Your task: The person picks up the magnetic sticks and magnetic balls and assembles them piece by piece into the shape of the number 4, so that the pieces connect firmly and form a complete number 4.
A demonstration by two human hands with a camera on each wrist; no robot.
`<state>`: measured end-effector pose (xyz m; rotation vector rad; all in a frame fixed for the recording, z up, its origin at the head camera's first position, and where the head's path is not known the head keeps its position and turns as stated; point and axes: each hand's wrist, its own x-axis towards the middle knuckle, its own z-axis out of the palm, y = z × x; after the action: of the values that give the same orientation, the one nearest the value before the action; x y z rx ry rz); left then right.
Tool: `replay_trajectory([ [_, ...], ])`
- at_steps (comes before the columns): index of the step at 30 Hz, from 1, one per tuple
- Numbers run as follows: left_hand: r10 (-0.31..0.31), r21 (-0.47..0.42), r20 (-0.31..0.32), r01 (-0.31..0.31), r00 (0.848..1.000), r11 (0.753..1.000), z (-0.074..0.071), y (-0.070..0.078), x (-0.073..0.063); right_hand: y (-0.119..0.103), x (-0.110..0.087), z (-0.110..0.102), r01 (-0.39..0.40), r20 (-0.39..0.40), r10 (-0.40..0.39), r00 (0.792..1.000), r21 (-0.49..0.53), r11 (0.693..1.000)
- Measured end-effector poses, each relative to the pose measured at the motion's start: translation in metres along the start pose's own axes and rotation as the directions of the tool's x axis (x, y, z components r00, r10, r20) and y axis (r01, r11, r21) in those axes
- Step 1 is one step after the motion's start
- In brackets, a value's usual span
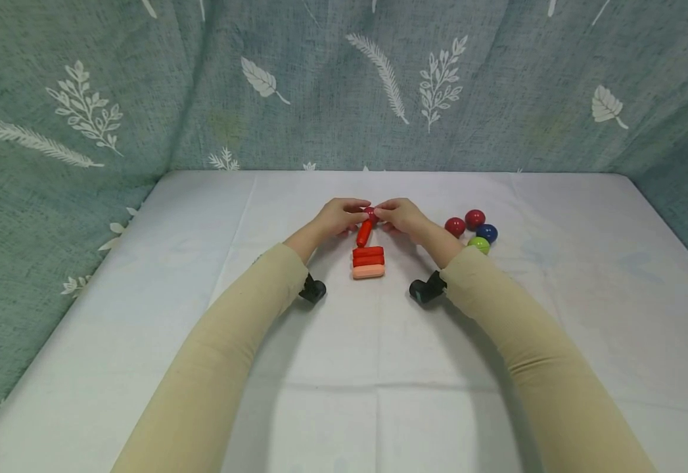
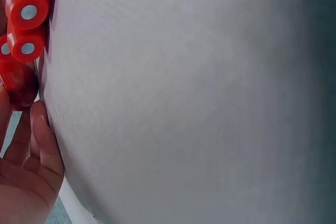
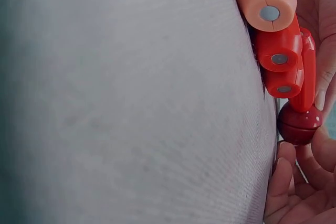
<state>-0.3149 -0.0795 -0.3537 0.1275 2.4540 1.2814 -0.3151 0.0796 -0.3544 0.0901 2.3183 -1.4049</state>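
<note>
A dark red ball [image 1: 370, 213] with a red magnetic stick [image 1: 364, 233] against it sits between the two hands. My left hand [image 1: 339, 215] pinches the ball from the left, its thumb close to where stick and ball meet. From the right, my right hand [image 1: 401, 214] grips the same ball between thumb and fingers. The stick slants toward me. Nearer to me, two red sticks [image 3: 280, 59] and a peach stick [image 1: 368, 271] lie side by side. Round grey magnets show in their ends in both wrist views. Fingers partly hide the ball.
Right of my right hand lie two more dark red balls [image 1: 475, 219], a blue ball [image 1: 487, 233] and a green ball [image 1: 480, 245]. White cloth [image 1: 344, 420] covers the table. A green leaf-patterned curtain [image 1: 332, 98] hangs behind it.
</note>
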Motion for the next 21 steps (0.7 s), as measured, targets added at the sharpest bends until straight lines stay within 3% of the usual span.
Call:
replay_trajectory([
  [15, -0.023, -0.019, 0.003, 0.023, 1.000, 1.000, 0.002, 0.001, 0.000, -0.002, -0.003, -0.002, -0.022, 0.015, 0.022, 1.000, 0.016, 1.000],
  [21, -0.072, -0.047, -0.032, 0.071, 0.997, 0.996, 0.002, 0.002, -0.001, -0.004, -0.013, -0.018, 0.033, 0.055, -0.027, 0.998, -0.116, 0.993],
])
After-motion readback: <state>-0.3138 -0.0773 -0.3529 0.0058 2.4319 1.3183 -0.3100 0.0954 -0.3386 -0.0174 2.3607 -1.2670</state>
